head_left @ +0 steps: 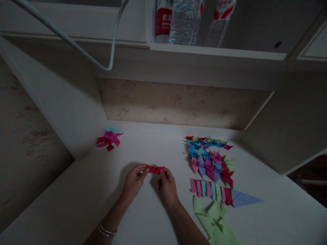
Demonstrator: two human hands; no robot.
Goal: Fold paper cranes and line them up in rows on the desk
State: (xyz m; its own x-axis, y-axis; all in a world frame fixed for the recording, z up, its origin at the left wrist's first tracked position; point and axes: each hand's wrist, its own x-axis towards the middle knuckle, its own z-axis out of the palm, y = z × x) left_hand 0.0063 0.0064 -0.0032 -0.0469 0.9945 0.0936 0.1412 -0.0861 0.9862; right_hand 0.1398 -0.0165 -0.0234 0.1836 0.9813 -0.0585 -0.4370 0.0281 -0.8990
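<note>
A small red folded paper piece (155,169) is stretched between my two hands just above the white desktop. My left hand (134,180) pinches its left end between thumb and fingers. At the other end, my right hand (167,185) grips it the same way, its remaining fingers curled under. To the right lies a row of folded paper strips (209,190) in pink, blue, green and red, ending in a purple pointed piece (244,198). Beyond that row sit many folded paper figures (204,163) in mixed colours. A large light green folded paper (217,223) lies nearest me.
A small pile of pink, red and blue folded paper (109,139) sits at the back left. Overhead, a shelf (217,51) holds plastic bottles (184,23). A white cable (84,52) hangs in front of the cabinet. Side panels (56,102) bound the desk.
</note>
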